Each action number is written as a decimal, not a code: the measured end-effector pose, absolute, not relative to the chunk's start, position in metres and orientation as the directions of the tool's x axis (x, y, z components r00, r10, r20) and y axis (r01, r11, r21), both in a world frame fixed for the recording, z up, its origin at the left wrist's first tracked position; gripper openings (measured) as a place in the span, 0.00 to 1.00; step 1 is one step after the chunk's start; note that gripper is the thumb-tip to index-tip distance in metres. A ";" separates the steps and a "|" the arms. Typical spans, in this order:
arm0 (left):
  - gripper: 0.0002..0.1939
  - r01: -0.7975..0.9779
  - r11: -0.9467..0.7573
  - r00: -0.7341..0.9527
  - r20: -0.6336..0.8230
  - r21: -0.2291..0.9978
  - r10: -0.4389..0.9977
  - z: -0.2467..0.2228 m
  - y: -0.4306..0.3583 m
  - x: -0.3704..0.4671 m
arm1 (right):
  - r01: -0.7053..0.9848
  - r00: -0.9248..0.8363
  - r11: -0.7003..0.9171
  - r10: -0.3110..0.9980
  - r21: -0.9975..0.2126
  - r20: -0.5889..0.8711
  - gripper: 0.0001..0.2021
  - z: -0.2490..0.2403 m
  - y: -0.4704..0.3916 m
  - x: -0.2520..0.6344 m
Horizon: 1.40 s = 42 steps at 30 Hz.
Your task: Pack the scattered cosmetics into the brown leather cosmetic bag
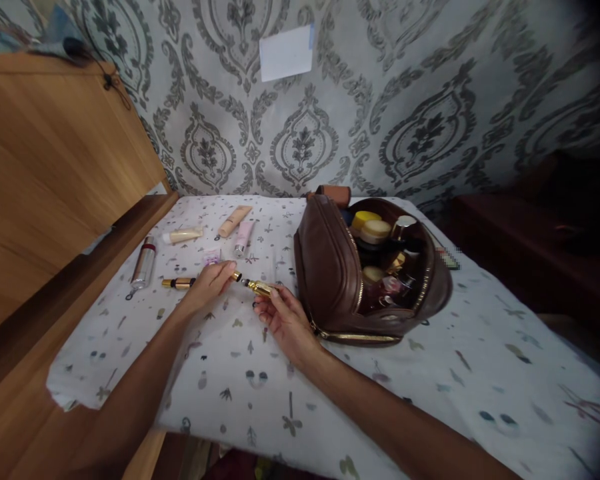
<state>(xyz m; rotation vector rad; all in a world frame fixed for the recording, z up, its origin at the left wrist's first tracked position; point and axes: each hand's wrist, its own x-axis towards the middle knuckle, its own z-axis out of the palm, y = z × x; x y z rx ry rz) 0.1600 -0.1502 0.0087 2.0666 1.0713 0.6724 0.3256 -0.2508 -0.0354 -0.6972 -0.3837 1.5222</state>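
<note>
My left hand [211, 285] is closed around a gold cap [237, 275] with a dark open end. My right hand [289, 325] grips a slim gold bottle [261, 288] whose pale narrow tip points at the cap, a small gap apart. Just left of my left hand, a black and gold tube [179, 283] lies on the patterned cloth. Beside my right wrist stands an unzipped brown leather cosmetic bag [325, 267]. Inside it are a yellow-lidded jar [366, 219], a beige-lidded jar [376, 231] and other small containers, some partly hidden.
At the left lie a silver bottle [143, 267], a cream-coloured tube [183, 235], a peach tube [235, 221] and a pink tube [244, 238]. A wooden panel [65, 147] borders the left side. A patterned wall [305, 140] rises behind the cloth [250, 393].
</note>
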 end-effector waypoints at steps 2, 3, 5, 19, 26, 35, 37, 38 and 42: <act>0.25 0.477 -0.411 0.528 0.121 0.777 0.841 0.008 -0.150 0.160 | -0.770 0.043 -0.088 0.981 -0.632 -0.189 0.22 -0.036 -0.251 0.325; 0.25 0.477 -0.411 0.531 0.118 0.777 0.839 0.008 -0.150 0.160 | -0.769 0.043 -0.087 0.981 -0.633 -0.188 0.22 -0.036 -0.251 0.325; 0.25 0.475 -0.409 0.534 0.114 0.779 0.838 0.008 -0.150 0.160 | -0.767 0.045 -0.085 0.982 -0.636 -0.184 0.21 -0.037 -0.251 0.325; 0.19 0.352 -0.307 0.601 0.038 0.884 0.798 0.005 -0.155 0.166 | -0.767 0.042 -0.082 0.983 -0.636 -0.177 0.22 -0.032 -0.252 0.327; 0.17 0.251 -0.190 0.633 -0.013 0.949 0.774 0.010 -0.154 0.164 | -0.763 0.039 -0.076 0.986 -0.642 -0.163 0.21 -0.034 -0.251 0.327; 0.17 0.221 -0.166 0.629 -0.010 0.961 0.778 0.014 -0.156 0.164 | -0.767 0.035 -0.075 0.987 -0.637 -0.159 0.22 -0.035 -0.251 0.327; 0.17 0.223 -0.173 0.628 -0.006 0.959 0.778 0.014 -0.156 0.164 | -0.767 0.033 -0.078 0.987 -0.637 -0.160 0.21 -0.035 -0.251 0.327; 0.17 0.227 -0.175 0.630 -0.008 0.958 0.777 0.015 -0.156 0.164 | -0.767 0.031 -0.081 0.986 -0.637 -0.162 0.21 -0.035 -0.252 0.328; 0.16 0.273 -0.246 0.637 0.017 0.930 0.771 0.014 -0.158 0.165 | -0.766 0.038 -0.076 0.986 -0.639 -0.162 0.21 -0.032 -0.253 0.328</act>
